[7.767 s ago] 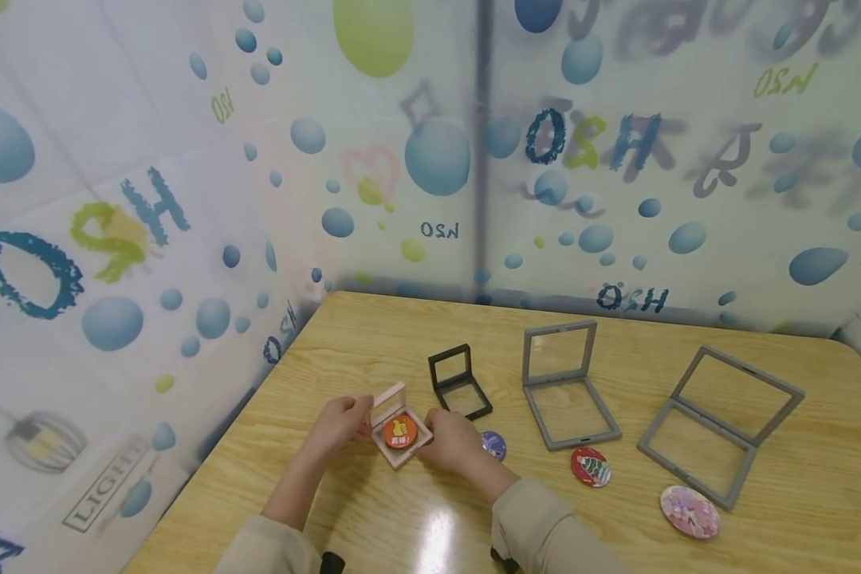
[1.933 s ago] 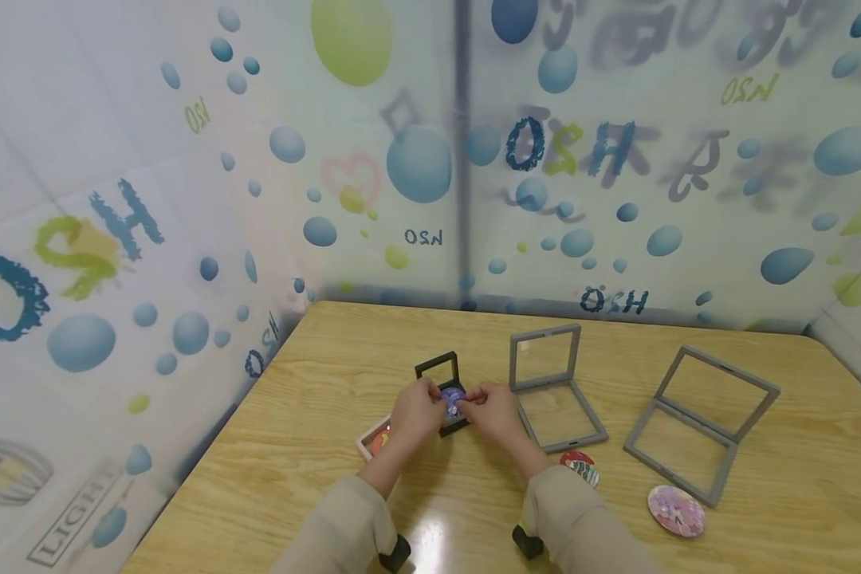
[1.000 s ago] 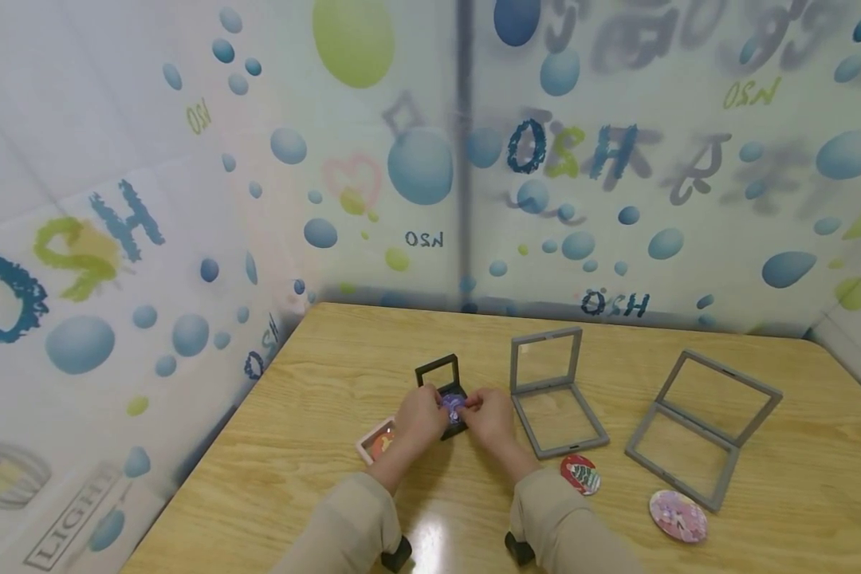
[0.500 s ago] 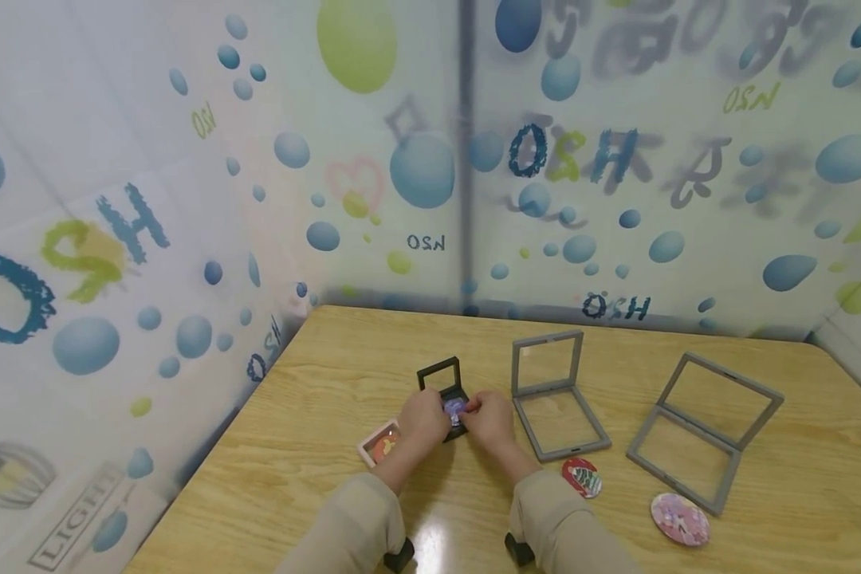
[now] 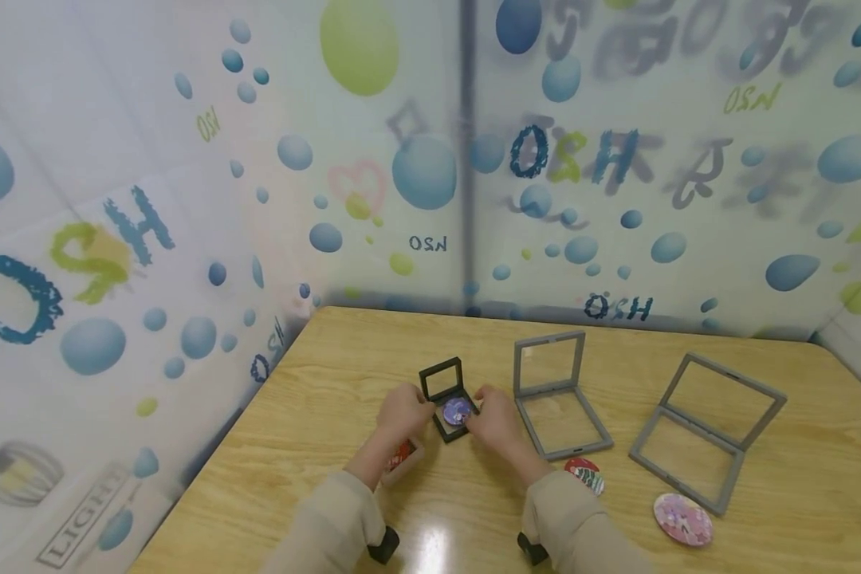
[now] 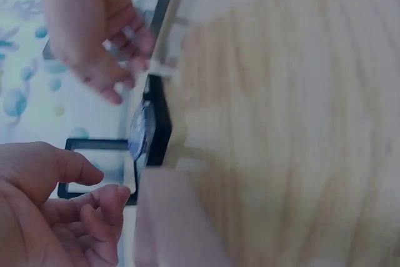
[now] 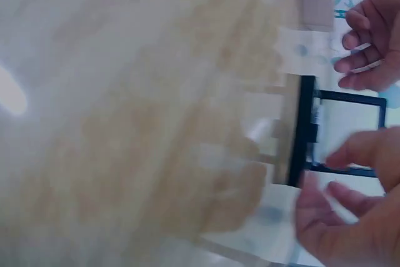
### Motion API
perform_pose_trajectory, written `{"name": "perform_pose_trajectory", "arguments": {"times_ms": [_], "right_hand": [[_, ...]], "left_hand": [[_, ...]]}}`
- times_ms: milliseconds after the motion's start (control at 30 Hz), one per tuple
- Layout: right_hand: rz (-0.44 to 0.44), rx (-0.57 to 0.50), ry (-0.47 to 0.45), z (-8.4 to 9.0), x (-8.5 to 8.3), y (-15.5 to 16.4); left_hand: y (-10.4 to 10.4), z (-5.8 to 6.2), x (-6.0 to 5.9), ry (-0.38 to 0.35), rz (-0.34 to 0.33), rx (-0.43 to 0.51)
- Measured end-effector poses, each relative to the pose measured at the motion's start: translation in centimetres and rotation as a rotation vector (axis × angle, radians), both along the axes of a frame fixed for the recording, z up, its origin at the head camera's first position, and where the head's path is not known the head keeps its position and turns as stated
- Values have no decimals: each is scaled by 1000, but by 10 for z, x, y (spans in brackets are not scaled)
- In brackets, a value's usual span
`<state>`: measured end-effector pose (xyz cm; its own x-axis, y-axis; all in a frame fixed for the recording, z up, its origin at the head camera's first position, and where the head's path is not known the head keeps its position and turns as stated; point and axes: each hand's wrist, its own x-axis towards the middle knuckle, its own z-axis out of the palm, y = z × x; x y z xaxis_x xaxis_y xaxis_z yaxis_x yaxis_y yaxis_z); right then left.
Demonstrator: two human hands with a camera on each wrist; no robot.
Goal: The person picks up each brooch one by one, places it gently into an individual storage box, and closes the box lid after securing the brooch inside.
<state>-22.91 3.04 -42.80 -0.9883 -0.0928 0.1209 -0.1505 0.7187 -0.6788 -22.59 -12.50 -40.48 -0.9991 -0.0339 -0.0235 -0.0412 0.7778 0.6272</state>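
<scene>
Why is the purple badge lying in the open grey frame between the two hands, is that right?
Not quite. The purple badge lies in the small open black frame, not a grey one, as the head view shows. It does sit between the left hand and the right hand.

Bright, even light fills the head view, with a white glare patch on the glossy tabletop (image 5: 430,542) near the sleeves. Walls bend at the edges. Both wrist views are blurred, washed out and soft throughout.
</scene>
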Motion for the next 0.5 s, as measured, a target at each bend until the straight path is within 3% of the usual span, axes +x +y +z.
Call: {"name": "perform_pose_trajectory", "arguments": {"times_ms": [133,333,500], "right_hand": [[57,69,-77,2,2,3],[110,62,-165,-1,2,5],[121,66,-180,-2,0,6]], "left_hand": [[-9,6,-5,-73,26,91],[-14,8,-13,-119,15,280],[-14,10,-16,-124,-28,323]]}}
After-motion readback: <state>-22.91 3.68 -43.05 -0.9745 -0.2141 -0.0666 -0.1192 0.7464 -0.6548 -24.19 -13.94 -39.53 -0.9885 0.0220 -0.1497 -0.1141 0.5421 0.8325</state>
